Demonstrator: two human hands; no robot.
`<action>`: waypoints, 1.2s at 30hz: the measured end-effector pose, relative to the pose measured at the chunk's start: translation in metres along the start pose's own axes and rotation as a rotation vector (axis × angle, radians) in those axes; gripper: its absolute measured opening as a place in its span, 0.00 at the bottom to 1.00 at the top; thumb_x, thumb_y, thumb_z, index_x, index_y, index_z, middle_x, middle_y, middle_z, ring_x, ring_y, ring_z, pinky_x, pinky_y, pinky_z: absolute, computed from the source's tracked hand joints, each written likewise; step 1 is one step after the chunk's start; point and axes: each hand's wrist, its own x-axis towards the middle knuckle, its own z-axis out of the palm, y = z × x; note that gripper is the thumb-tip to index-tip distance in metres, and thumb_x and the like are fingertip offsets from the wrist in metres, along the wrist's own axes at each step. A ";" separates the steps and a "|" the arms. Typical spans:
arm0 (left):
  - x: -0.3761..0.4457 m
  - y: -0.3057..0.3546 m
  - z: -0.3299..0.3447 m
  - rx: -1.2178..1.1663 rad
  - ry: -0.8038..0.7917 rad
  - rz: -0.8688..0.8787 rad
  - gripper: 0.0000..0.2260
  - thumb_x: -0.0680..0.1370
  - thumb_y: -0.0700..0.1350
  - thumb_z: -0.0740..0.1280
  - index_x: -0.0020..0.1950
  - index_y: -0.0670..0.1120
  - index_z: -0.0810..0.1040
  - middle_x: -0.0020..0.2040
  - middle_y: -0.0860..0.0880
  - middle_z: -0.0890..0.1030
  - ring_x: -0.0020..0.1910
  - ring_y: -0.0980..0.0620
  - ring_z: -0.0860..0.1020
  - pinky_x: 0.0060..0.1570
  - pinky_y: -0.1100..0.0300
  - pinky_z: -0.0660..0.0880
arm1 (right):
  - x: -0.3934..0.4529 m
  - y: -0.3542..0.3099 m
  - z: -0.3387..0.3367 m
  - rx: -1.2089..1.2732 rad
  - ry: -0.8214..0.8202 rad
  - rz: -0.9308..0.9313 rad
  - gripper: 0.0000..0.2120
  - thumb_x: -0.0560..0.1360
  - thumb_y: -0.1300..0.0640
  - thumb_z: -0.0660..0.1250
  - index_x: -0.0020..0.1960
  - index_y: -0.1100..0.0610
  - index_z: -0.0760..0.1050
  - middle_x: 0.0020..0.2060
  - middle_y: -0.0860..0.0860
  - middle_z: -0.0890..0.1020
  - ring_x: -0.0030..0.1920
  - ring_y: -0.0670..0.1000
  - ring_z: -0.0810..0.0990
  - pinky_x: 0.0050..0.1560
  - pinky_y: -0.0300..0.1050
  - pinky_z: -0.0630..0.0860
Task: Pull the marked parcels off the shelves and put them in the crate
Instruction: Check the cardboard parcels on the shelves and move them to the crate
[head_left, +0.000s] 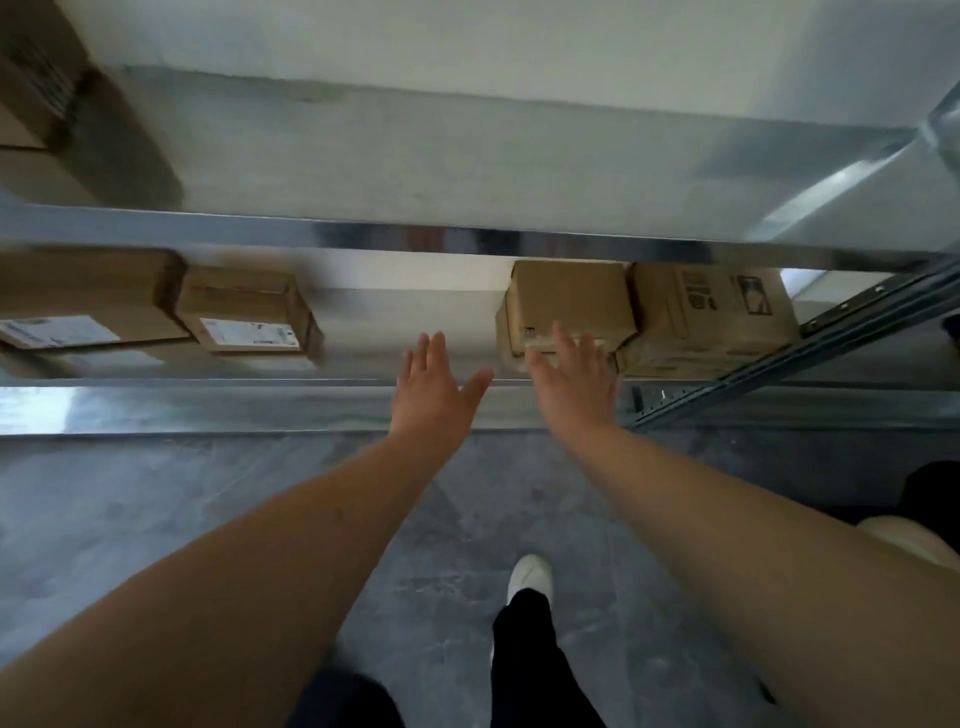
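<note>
Nearest, both arms reach over the grey floor (208, 493), left hand (434, 387) and right hand (571, 379) with fingers spread, holding nothing. Beyond, the right fingertips overlap a small parcel (569, 306) on the lower shelf (208, 405); touching or not, I cannot tell

Pale grey-white wall (467, 47) behind galvanised metal shelving. Upper shelf deck (441, 161) dull grey, front rail (363, 241) shiny, reflective. Lower front rail (208, 408) catches bright glare at left end. Perforated upright (852, 325) slants at right edge. Floor (156, 493) dark grey, mottled, stone-like.
</note>
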 end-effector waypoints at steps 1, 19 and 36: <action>0.004 0.009 0.011 -0.004 0.001 -0.016 0.36 0.81 0.60 0.59 0.80 0.45 0.46 0.81 0.47 0.47 0.79 0.47 0.46 0.77 0.49 0.48 | 0.005 0.016 -0.007 -0.056 -0.021 -0.001 0.28 0.82 0.41 0.51 0.80 0.45 0.48 0.80 0.53 0.46 0.79 0.56 0.43 0.77 0.59 0.41; 0.156 0.025 0.103 -0.201 0.235 0.187 0.17 0.81 0.40 0.63 0.70 0.50 0.72 0.72 0.50 0.72 0.69 0.52 0.71 0.69 0.60 0.68 | 0.227 0.138 0.009 0.061 0.123 0.087 0.25 0.81 0.46 0.59 0.75 0.54 0.63 0.75 0.56 0.62 0.72 0.61 0.65 0.70 0.60 0.66; 0.199 -0.005 0.117 -0.294 0.036 -0.140 0.25 0.80 0.39 0.64 0.77 0.49 0.63 0.60 0.47 0.81 0.56 0.46 0.80 0.61 0.51 0.75 | 0.242 0.130 0.052 0.464 -0.028 0.066 0.44 0.67 0.50 0.78 0.76 0.53 0.60 0.70 0.50 0.71 0.69 0.54 0.71 0.70 0.53 0.70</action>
